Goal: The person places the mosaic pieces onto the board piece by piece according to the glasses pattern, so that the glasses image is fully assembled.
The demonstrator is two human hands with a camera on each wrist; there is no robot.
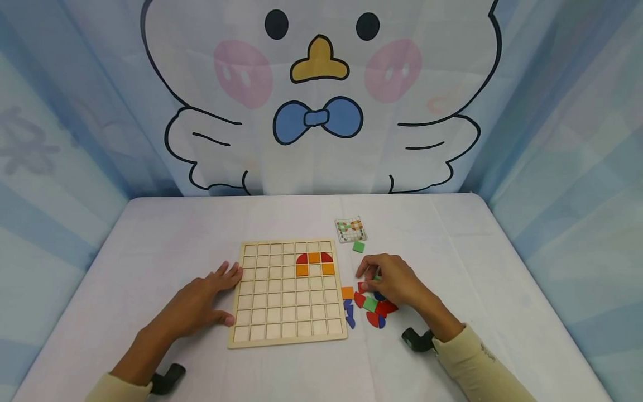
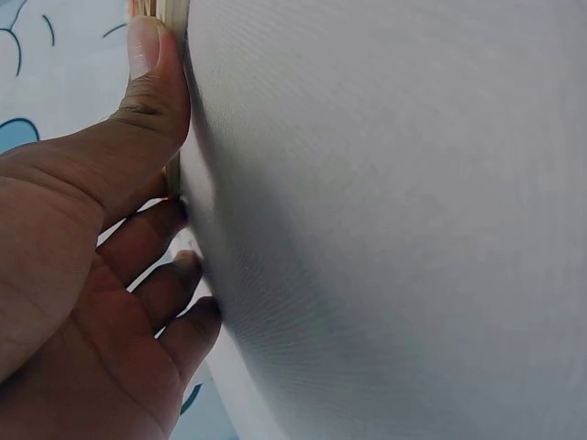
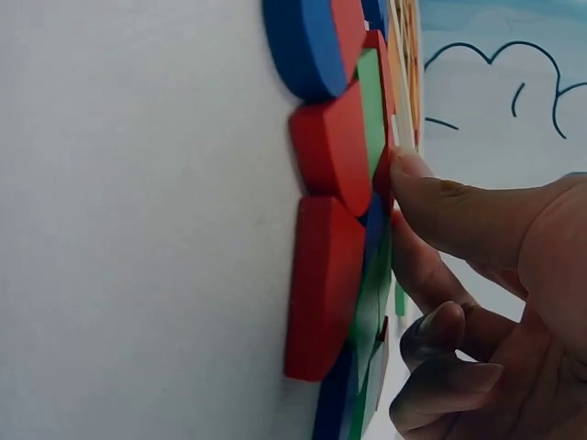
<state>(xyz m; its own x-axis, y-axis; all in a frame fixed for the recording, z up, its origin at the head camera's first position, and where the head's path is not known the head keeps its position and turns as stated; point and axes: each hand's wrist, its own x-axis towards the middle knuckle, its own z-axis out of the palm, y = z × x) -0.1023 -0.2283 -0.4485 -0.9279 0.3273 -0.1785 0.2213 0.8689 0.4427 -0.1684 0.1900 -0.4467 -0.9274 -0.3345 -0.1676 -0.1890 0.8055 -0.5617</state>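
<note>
A wooden grid board [image 1: 273, 282] lies on the table, with red curved pieces [image 1: 302, 258] and orange squares [image 1: 314, 257] in its upper right cells. My left hand [image 1: 203, 304] rests at the board's left edge, thumb and fingers spread along it; the left wrist view shows the thumb [image 2: 147, 55] against the rim. Right of the board, my right hand [image 1: 394, 279] is over a loose pile of red, green and blue pieces. Its thumb [image 3: 413, 165] reaches the pile beside a red piece [image 1: 361, 287], with a gap between thumb and index finger.
Behind the pile lies a small pattern card [image 1: 351, 230], with a green square [image 1: 359, 247] just in front of it. An orange square [image 1: 348, 293] and blue pieces [image 1: 349, 314] lie along the board's right edge. A printed curtain [image 1: 321, 156] hangs behind the table.
</note>
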